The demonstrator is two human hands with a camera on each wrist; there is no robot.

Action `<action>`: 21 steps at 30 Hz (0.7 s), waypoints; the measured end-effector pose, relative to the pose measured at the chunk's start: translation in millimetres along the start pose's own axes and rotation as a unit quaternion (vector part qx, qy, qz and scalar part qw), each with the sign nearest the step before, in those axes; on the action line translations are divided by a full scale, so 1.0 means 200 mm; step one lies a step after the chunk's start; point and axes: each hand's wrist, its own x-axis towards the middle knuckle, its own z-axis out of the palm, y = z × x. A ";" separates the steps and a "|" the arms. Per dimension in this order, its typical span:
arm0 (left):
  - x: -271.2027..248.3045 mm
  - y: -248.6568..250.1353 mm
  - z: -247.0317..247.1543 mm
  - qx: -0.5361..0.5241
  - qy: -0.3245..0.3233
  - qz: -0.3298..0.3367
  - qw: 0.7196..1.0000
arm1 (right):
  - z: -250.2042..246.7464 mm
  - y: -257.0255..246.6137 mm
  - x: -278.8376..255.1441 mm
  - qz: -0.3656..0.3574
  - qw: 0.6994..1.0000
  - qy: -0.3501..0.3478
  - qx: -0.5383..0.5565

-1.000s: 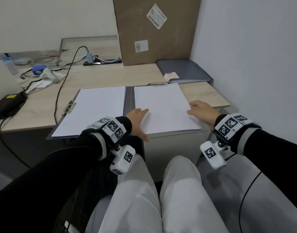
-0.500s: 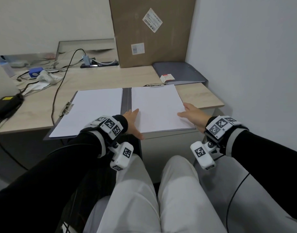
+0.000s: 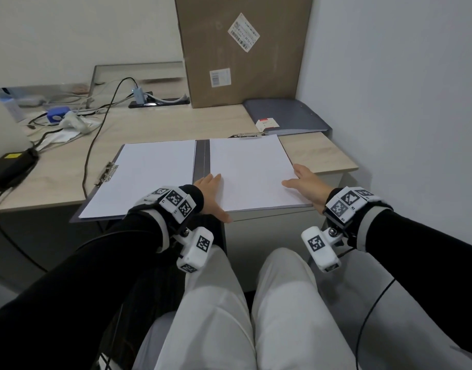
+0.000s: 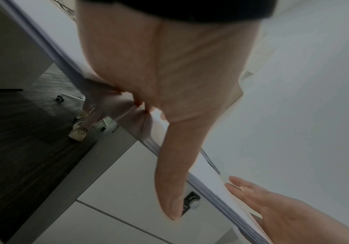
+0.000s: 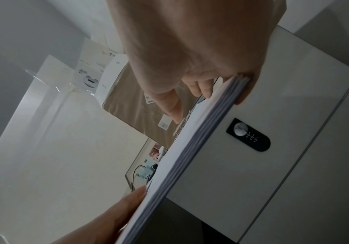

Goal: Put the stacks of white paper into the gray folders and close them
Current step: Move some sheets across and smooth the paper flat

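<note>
A gray folder (image 3: 202, 158) lies open on the desk, its near edge hanging over the desk's front. White paper covers both halves: a left sheet (image 3: 149, 174) and a right stack (image 3: 248, 166). My left hand (image 3: 213, 193) rests flat on the right stack's near left corner, with the thumb (image 4: 169, 189) stretched along the front edge. My right hand (image 3: 301, 180) lies with straight fingers on the stack's near right corner. In the right wrist view one finger (image 5: 246, 92) sits against the stack's layered edge (image 5: 200, 140). A second gray folder (image 3: 288, 116) lies closed at the back right.
A large cardboard box (image 3: 240, 49) leans on the back wall. Cables, a black power brick (image 3: 10, 166) and a blue object (image 3: 57, 116) sit at the left. A white drawer cabinet with a dial lock (image 5: 247, 134) stands under the desk, just above my knees.
Both hands slid toward me along the right stack, from its middle to its near corners. The right hand moved from the right edge to the near right corner.
</note>
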 end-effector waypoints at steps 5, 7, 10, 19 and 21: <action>-0.01 0.00 -0.02 0.010 -0.009 -0.007 1.000 | 0.00 -0.01 -0.01 -0.007 1.000 -0.001 -0.027; 0.01 -0.01 -0.03 0.013 -0.011 -0.006 1.000 | -0.01 -0.03 -0.01 -0.013 0.998 0.000 -0.055; 0.01 -0.01 -0.08 0.019 -0.046 -0.002 0.999 | -0.07 -0.11 -0.01 -0.041 0.992 0.016 -0.115; 0.34 0.10 -0.48 -0.150 0.064 0.017 0.986 | -0.12 -0.35 0.47 -0.046 0.956 -0.039 -0.289; 0.47 0.15 -0.52 -0.169 0.075 0.019 0.983 | -0.09 -0.36 0.60 -0.023 0.938 -0.056 -0.340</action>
